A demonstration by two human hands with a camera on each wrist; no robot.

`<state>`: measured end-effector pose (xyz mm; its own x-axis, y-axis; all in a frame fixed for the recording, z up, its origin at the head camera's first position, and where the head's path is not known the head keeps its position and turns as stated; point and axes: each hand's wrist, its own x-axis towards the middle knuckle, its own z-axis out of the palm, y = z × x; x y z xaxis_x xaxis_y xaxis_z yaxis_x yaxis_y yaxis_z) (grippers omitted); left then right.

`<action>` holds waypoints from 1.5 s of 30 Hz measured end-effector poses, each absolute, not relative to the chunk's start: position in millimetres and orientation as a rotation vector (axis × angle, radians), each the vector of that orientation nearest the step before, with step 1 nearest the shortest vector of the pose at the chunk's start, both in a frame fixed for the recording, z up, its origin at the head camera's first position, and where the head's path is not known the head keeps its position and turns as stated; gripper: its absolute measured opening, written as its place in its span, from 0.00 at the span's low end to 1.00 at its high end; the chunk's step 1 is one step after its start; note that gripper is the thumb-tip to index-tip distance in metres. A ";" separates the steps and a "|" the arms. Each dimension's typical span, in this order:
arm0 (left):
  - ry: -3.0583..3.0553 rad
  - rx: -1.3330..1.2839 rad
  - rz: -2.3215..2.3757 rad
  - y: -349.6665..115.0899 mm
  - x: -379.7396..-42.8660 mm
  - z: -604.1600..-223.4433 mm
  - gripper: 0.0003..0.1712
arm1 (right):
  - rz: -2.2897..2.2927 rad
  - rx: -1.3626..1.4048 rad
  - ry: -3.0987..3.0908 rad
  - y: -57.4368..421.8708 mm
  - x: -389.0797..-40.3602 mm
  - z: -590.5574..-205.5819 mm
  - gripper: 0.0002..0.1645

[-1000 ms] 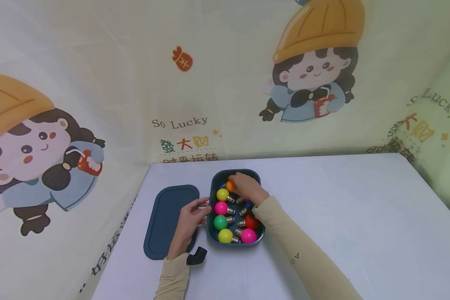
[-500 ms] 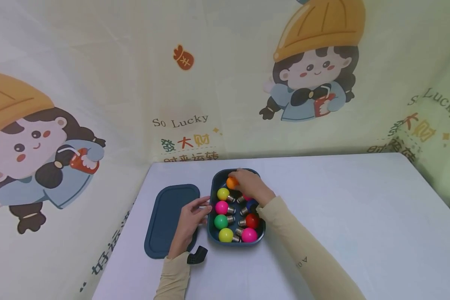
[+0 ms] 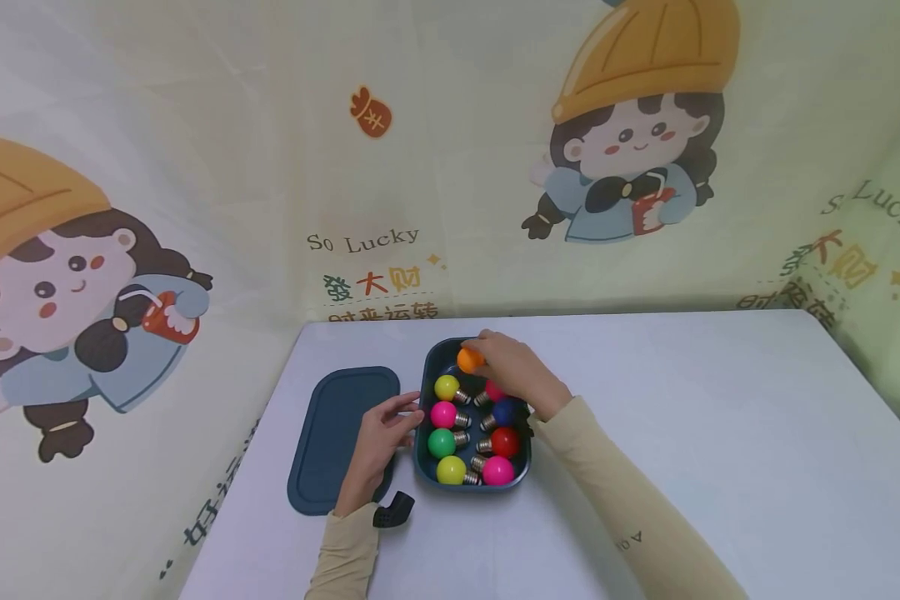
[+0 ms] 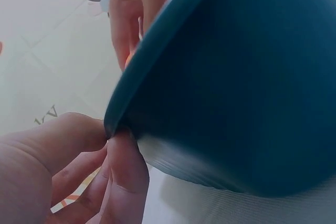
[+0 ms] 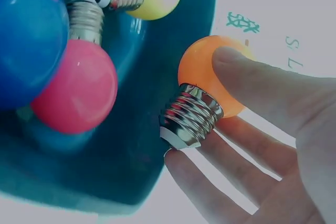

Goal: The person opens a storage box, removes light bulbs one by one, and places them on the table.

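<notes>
My right hand (image 3: 515, 364) holds an orange light bulb (image 5: 210, 67) over the far end of a dark blue box (image 3: 420, 479). In the right wrist view the thumb presses on the orange globe, fingers lie behind it, and the metal screw base points down-left. My left hand (image 3: 377, 442) is at the box's left side, thumb and forefinger pinching the rim in the left wrist view. Inside the box lie two columns of bulbs, among them a yellow bulb (image 3: 446, 387), a green bulb (image 3: 441, 442), a red bulb (image 3: 505, 442) and a blue bulb (image 3: 505, 412).
Left of the box a flat dark blue lid (image 3: 330, 442) lies on the white table (image 3: 682, 417), partly under the left forearm. A black wrist device (image 3: 394, 510) sits at the left cuff. A printed cloth (image 3: 480, 167) with cartoon figures hangs behind the table.
My right hand has lifted the orange bulb from its place at the box's far end and shifted slightly right and away. The left hand stays at the rim.
</notes>
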<state>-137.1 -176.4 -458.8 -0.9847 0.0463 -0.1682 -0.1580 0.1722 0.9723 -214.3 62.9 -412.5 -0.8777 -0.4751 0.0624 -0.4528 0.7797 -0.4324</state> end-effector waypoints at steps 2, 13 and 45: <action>2.280 -0.111 1.923 -176.3 -137.0 -458.8 0.23 | -0.700 -0.755 2.918 67.3 -212.0 -410.7 0.27; 2.299 -0.123 1.932 -175.2 -135.5 -458.7 0.23 | -0.764 -0.818 2.938 100.3 -207.8 -404.7 0.27; 2.307 -0.100 1.940 -174.7 -132.8 -461.8 0.24 | -0.779 -0.751 3.054 166.0 -203.7 -440.3 0.28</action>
<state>-132.8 -174.7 -461.8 -0.9899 0.0301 -0.1387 -0.1314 0.1737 0.9760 -203.7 166.0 -440.3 -0.8879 -0.4125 0.2037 -0.4596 0.7773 -0.4295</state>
